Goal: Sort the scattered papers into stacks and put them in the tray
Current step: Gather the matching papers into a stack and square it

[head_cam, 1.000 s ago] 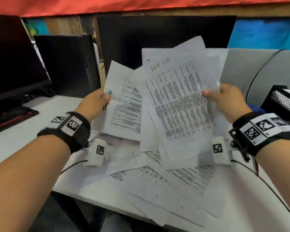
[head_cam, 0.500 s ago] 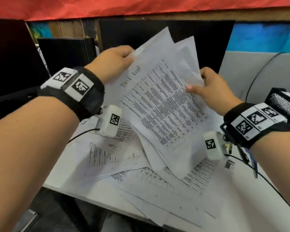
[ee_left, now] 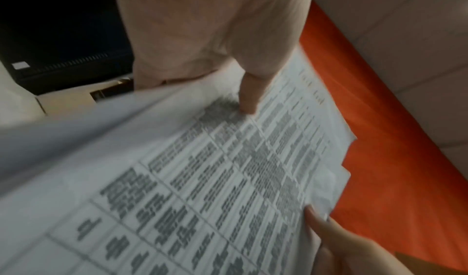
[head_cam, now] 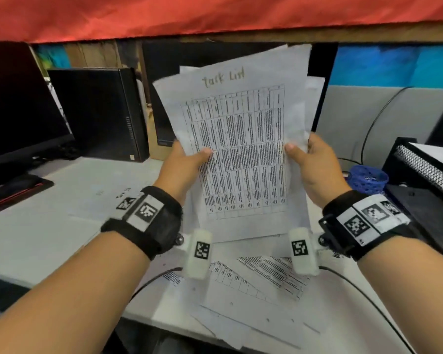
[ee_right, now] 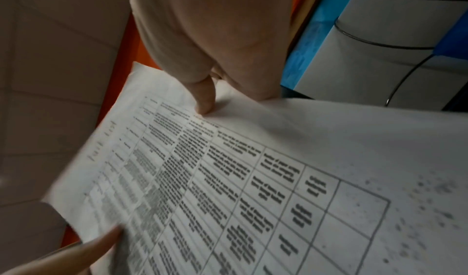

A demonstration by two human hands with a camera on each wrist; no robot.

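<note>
Both hands hold a bundle of printed sheets [head_cam: 243, 149] upright above the desk, the front page headed "Task List" over a table of text. My left hand [head_cam: 187, 159] grips the bundle's left edge, thumb on the front [ee_left: 249, 97]. My right hand [head_cam: 310, 159] grips the right edge, thumb on the front [ee_right: 205, 99]. The same bundle [ee_left: 202, 179] [ee_right: 228, 179] fills both wrist views. More loose sheets [head_cam: 261, 282] lie scattered on the desk below the hands. A black mesh tray [head_cam: 425, 169] with paper in it stands at the right edge.
A dark monitor [head_cam: 18, 111] and a black computer case [head_cam: 97, 111] stand at the back left of the white desk [head_cam: 49, 226]. A blue mesh cup [head_cam: 367, 178] sits beside the tray. Cables run over the desk on the right. An orange cloth [head_cam: 215, 14] hangs overhead.
The fanned, tilted sheets have been drawn together into one upright bundle. My left hand came down from the top corner to the left edge; the right hand stays on the right edge.
</note>
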